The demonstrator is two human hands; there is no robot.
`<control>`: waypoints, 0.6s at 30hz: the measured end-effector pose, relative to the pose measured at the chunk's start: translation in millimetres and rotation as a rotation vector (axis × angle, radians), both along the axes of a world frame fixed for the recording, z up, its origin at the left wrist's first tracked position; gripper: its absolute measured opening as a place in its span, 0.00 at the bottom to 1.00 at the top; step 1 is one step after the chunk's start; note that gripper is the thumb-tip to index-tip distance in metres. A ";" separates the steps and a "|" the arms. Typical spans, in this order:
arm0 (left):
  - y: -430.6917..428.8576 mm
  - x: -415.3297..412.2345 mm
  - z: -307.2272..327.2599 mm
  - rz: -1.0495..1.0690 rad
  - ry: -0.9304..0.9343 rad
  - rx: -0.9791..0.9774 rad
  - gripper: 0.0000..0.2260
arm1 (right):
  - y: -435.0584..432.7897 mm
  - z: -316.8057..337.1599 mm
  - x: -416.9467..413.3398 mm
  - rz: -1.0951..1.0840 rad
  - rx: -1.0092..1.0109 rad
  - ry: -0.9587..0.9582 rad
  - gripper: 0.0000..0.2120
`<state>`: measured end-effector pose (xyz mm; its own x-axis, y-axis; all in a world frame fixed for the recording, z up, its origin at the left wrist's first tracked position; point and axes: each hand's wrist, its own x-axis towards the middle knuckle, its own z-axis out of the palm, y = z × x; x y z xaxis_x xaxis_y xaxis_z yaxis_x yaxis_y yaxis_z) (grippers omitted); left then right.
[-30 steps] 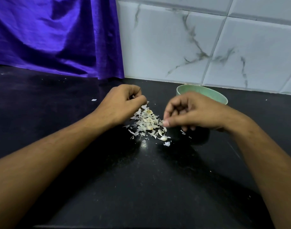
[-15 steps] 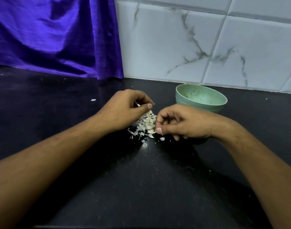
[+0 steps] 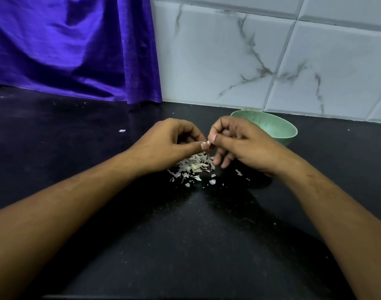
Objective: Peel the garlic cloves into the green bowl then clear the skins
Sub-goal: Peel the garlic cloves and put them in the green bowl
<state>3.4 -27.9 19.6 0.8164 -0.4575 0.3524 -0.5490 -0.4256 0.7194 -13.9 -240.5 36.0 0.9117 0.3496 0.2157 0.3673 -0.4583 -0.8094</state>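
A heap of pale garlic skins [image 3: 194,166] lies on the black counter [image 3: 185,234]. Just above it my two hands meet. My left hand [image 3: 170,144] has curled fingers and pinches a small garlic clove [image 3: 207,145] between thumb and forefinger. My right hand [image 3: 239,141] pinches the same clove from the right with thumb and forefinger, its other fingers hanging down over the skins. The green bowl [image 3: 278,128] stands behind my right hand, partly hidden by it; its inside shows no cloves from here.
Loose skin flakes [image 3: 212,181] are scattered in front of the heap, and one flake [image 3: 122,130] lies apart to the left. A purple cloth [image 3: 72,48] hangs at the back left. A marble-tiled wall [image 3: 271,57] runs behind the bowl.
My right hand has lifted off the counter and moved left to meet my left hand. Both now pinch the clove above the skins.
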 end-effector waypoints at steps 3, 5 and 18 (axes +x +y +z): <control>0.9 0.3 0.3 0.029 -0.077 -0.005 0.08 | 7.0 -2.2 -2.3 0.008 0.153 0.077 0.05; 1.8 0.7 0.9 0.045 -0.113 -0.025 0.09 | 11.7 -4.3 -3.6 0.016 0.241 0.135 0.05; -1.0 2.3 -0.6 0.046 -0.094 -0.140 0.05 | 17.9 -6.0 -4.5 0.005 0.477 0.272 0.04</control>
<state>5.7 -28.9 18.9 0.7958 -0.3617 0.4856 -0.5989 -0.3513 0.7197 -18.3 -222.6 30.0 0.9552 0.2756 0.1084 0.1174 -0.0164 -0.9930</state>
